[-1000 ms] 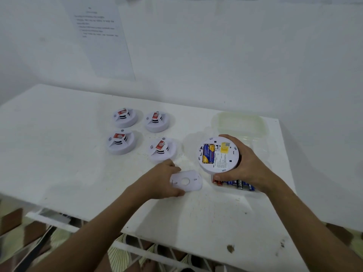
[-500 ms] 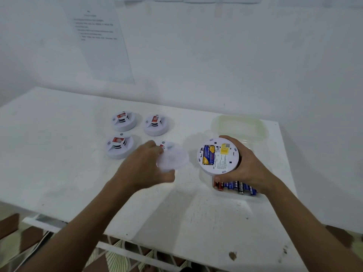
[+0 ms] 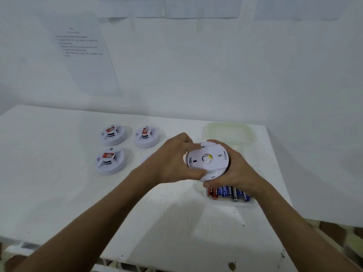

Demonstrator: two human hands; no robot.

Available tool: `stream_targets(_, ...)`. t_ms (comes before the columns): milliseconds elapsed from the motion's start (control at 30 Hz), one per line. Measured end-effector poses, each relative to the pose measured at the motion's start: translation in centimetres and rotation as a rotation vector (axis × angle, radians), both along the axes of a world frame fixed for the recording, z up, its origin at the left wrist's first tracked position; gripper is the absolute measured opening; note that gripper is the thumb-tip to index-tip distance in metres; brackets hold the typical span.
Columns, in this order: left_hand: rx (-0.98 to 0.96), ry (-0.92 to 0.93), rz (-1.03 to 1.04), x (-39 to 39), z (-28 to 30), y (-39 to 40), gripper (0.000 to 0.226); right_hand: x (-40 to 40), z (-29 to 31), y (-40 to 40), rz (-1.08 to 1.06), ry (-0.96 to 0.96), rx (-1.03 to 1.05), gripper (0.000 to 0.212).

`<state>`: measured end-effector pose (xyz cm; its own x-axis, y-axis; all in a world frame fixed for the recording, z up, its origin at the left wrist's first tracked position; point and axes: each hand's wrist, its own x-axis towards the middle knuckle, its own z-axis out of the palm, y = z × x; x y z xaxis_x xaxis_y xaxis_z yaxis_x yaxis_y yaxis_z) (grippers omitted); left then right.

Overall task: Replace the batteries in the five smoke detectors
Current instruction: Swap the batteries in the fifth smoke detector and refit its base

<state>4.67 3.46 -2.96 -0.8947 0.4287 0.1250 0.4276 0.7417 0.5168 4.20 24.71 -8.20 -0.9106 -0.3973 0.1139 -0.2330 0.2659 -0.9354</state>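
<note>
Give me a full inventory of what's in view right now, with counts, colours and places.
Smoke detectors on table: three fully visible, white with red labels, table's left-centre; a fourth barely shows behind the left hand.
Held smoke detector: one, white, base up, between both hands.
Mounting plate: one, white, on the held detector's base.
Batteries: several, blue, red and black, below the right hand.
Plastic container: one, clear, far right of table.
Table: one, white.
Paper sheets: white, on wall.
Left hand: grips the plate.
Right hand: holds the detector.
</note>
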Motion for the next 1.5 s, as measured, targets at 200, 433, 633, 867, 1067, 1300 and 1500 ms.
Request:
stream_targets(200,-0.031,-0.060,-0.022,-0.9,0.3,-0.4,0.058,0.1,-0.5,0.2,-0.024,-0.015,0.011,0.096)
stream_targets(433,-0.130,-0.099,-0.030,-1.7,0.1,-0.1,0.065,-0.1,-0.7,-0.1,-0.034,0.004,0.010,0.095)
stream_targets(633,-0.129,-0.150,-0.097,-2.1,-0.3,-0.4,0.069,-0.2,0.0,0.2,0.006,0.005,0.017,0.090)
stream_targets(867,-0.192,-0.138,-0.184,-2.5,0.0,-0.9,0.062,-0.3,0.2,0.3,0.053,-0.021,0.009,0.091)
stream_targets(1067,-0.173,-0.080,-0.216,-2.3,0.2,-1.2,0.045,-0.4,0.3,0.5,0.106,-0.066,-0.040,0.092)
stream_targets(1300,0.317,-0.385,-0.068,-1.5,-1.2,-2.3,0.095,-0.5,0.4,0.0,0.034,-0.070,-0.116,0.093)
stream_targets(1500,0.484,-0.473,-0.071,-0.6,-1.8,-2.7,0.074,-0.6,0.8,-1.0,-0.010,-0.004,0.010,0.100)
